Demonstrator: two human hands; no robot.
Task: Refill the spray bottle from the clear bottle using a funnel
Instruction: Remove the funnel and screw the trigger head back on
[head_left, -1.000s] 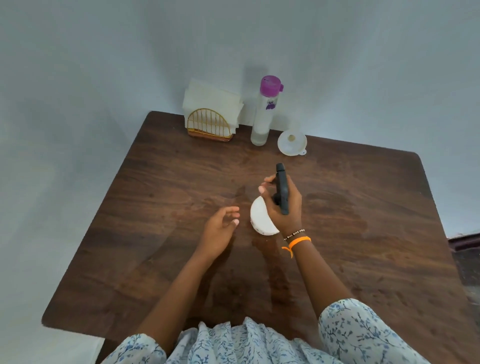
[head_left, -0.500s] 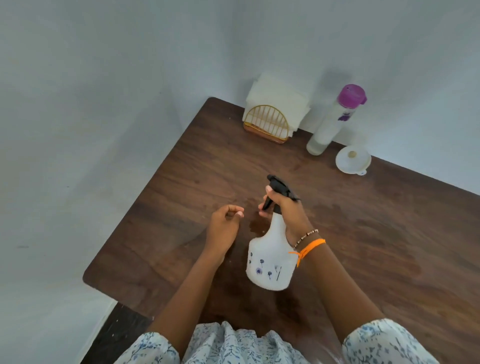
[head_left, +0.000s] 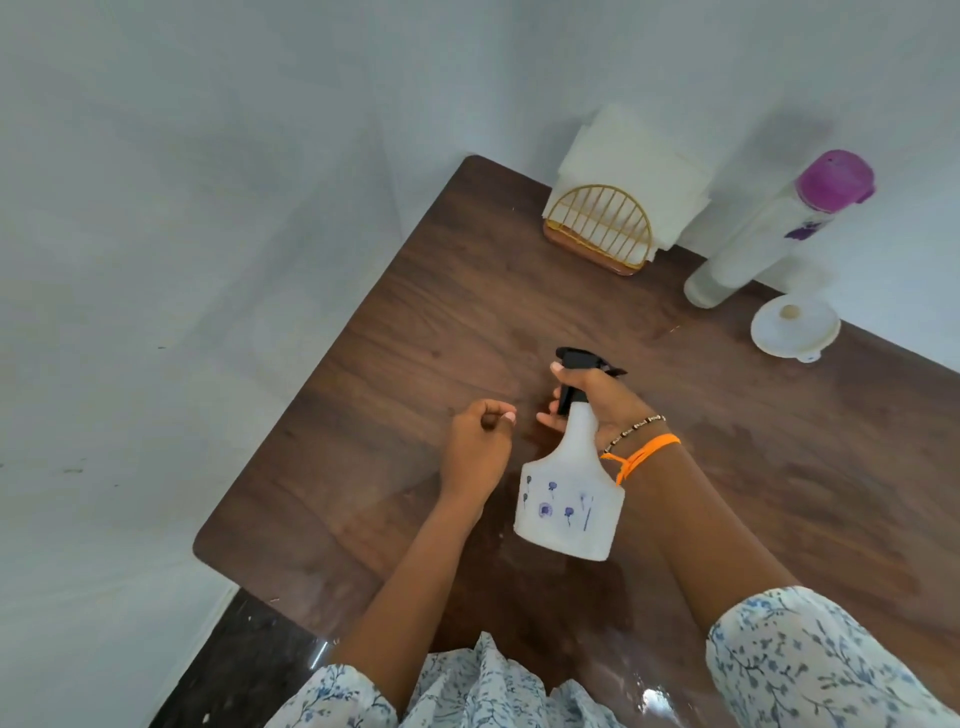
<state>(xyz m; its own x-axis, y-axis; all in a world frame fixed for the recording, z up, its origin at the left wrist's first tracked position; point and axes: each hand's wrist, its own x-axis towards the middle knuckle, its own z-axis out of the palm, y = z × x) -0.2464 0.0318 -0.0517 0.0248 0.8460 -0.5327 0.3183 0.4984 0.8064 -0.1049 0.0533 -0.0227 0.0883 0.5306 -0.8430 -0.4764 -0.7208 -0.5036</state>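
Right grip (head_left: 597, 402) clasps the spray bottle (head_left: 569, 506) at its neck; I judge it light, slick plastic. Left grip (head_left: 480, 452) is loosely curled, empty.

The spray bottle (head_left: 569, 499) is white with small purple flowers printed on it and a black trigger head (head_left: 582, 364). The clear bottle (head_left: 748, 254) carries a magenta cap (head_left: 835, 179) and a purple mark. The funnel (head_left: 795, 327) is white, the table (head_left: 415, 322) dark brown wood grain, the napkin holder (head_left: 597, 228) gold wire, the wristband (head_left: 641, 454) orange, the sleeve (head_left: 810, 665) white with blue floral sprigs.

Spray bottle (head_left: 569, 499) now tilted toward viewer.
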